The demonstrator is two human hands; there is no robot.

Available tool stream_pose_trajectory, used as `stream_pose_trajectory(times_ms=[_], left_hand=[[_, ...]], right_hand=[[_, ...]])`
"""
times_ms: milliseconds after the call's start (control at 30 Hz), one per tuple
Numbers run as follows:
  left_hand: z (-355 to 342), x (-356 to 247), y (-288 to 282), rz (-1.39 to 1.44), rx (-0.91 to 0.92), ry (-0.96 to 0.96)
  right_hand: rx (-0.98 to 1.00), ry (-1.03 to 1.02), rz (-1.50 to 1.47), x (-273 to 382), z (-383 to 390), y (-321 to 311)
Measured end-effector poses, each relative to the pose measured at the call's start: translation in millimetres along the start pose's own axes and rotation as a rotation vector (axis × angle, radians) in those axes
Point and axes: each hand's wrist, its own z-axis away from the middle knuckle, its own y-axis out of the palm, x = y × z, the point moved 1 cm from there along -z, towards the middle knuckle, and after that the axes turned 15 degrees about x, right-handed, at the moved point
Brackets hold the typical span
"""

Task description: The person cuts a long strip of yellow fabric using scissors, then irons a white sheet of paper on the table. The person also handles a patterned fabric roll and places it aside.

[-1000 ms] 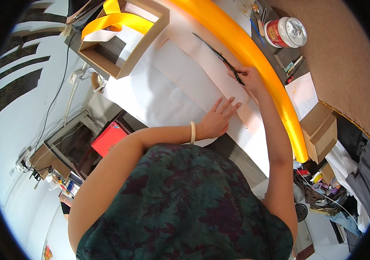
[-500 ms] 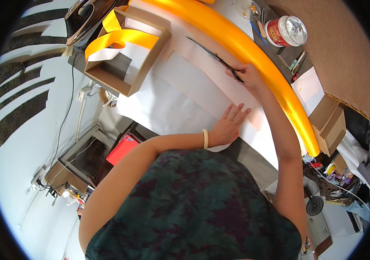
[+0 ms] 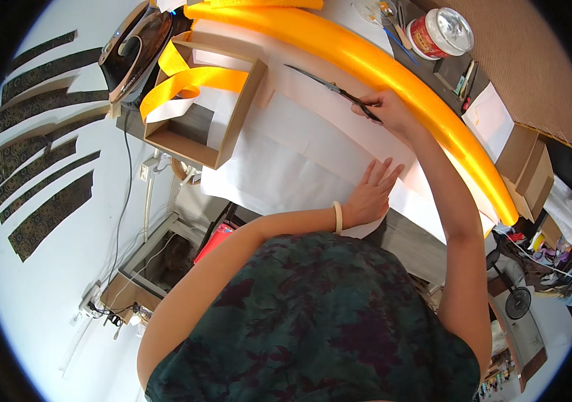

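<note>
Red label on a round tub, print too small to read, no legible text elsewhere

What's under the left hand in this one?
White paper shows around the left hand, which appears to rest on it; the patch directly beneath is covered and can't be seen.

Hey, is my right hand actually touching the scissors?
Touching. The head view shows it plainly: your right hand grips the scissors at the handle end, blades pointing away.
</note>
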Motion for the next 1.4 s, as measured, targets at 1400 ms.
stream_pose_trajectory(times_ms=[1400], left_hand=[[174.2, 218.1, -283.9, -0.341, 0.355, 0.287]], right_hand=[[-0.903, -0.363, -1.123, 34.3, -125.0, 406.2]])
